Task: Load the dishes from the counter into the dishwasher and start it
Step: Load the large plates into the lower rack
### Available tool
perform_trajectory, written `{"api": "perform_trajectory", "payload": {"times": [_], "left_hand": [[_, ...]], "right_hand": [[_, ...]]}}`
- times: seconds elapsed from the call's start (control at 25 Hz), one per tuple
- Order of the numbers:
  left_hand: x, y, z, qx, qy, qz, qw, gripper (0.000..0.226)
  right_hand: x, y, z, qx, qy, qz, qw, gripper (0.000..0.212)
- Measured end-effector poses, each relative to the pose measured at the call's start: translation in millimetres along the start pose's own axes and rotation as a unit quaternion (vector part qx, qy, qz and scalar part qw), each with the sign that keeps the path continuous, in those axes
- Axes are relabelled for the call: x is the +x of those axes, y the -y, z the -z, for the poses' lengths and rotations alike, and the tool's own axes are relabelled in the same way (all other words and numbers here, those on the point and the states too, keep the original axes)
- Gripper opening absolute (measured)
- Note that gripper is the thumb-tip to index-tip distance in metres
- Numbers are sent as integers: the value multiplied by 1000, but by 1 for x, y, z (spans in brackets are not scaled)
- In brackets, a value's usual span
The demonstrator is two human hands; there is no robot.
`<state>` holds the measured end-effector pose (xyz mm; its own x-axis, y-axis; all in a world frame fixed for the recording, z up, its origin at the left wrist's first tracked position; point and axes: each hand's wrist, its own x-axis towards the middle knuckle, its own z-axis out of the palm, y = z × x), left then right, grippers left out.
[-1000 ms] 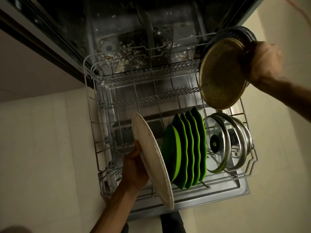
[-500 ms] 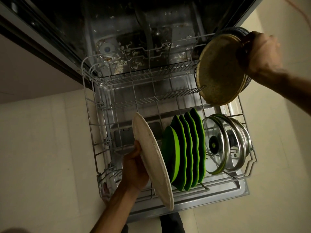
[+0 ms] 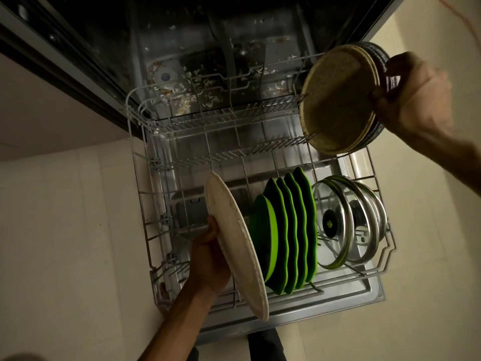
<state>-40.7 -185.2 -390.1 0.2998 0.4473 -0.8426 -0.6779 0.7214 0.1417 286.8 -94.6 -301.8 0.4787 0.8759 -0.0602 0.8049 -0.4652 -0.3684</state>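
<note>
Over the pulled-out lower rack (image 3: pixel 140 194) of the open dishwasher (image 3: pixel 234 35), your left hand (image 3: pixel 208 256) reaches up from the bottom of the view, forearm angled toward the rack's front left. Its fingers are closed around the back of a large white plate (image 3: pixel 234 243), thumb at the rim, holding it on edge and tilted, just beside the row of green plates (image 3: pixel 289 230) standing in the tines. Whether the white plate touches the rack cannot be told.

Your right hand (image 3: pixel 413 97) comes in from the right edge, arm stretched across the rack's far right corner. It grips a stack of round plates (image 3: pixel 338 100), a speckled tan one facing you with darker ones behind, raised on edge above the rear tines.

Glass lids (image 3: pixel 346 225) with metal rims stand at the right of the green plates. No brand, label or writing can be read anywhere.
</note>
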Motion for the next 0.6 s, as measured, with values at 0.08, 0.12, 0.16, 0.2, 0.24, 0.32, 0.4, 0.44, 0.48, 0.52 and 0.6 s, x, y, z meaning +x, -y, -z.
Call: {"api": "perform_trajectory", "payload": {"times": [0.08, 0.12, 0.16, 0.2, 0.24, 0.32, 0.4, 0.44, 0.48, 0.52, 0.6], "left_hand": [[3, -1, 2, -21, 17, 13, 1000, 13], [2, 0, 2, -25, 26, 4, 999, 17], [5, 0, 6, -13, 30, 3, 999, 30], [7, 0, 8, -8, 41, 11, 999, 31], [9, 0, 13, 10, 29, 12, 999, 21], [16, 2, 20, 39, -6, 18, 999, 22], [16, 4, 20, 61, -11, 12, 998, 38], [14, 5, 19, 83, -12, 10, 996, 46], [13, 5, 19, 95, -9, 7, 995, 51], [11, 4, 14, 100, 3, 5, 995, 50], [7, 6, 10, 116, 19, -11, 993, 46]], "right_hand": [[-33, 24, 8, 78, 55, -15, 995, 32], [-57, 40, 11, 130, 108, -14, 986, 26], [-84, 56, 15, 177, 165, -4, 970, 20], [-111, 72, 18, 215, 222, 11, 951, 23], [-137, 87, 22, 249, 270, 29, 930, 34], [-177, 104, 23, 279, 325, 61, 901, 55], [-199, 111, 17, 242, 344, 87, 903, 61], [-205, 110, 12, 209, 330, 106, 914, 56], [-209, 109, 8, 186, 305, 122, 926, 48], [-211, 108, 5, 177, 278, 133, 935, 41], [-211, 108, 5, 177, 248, 140, 942, 27]]}}
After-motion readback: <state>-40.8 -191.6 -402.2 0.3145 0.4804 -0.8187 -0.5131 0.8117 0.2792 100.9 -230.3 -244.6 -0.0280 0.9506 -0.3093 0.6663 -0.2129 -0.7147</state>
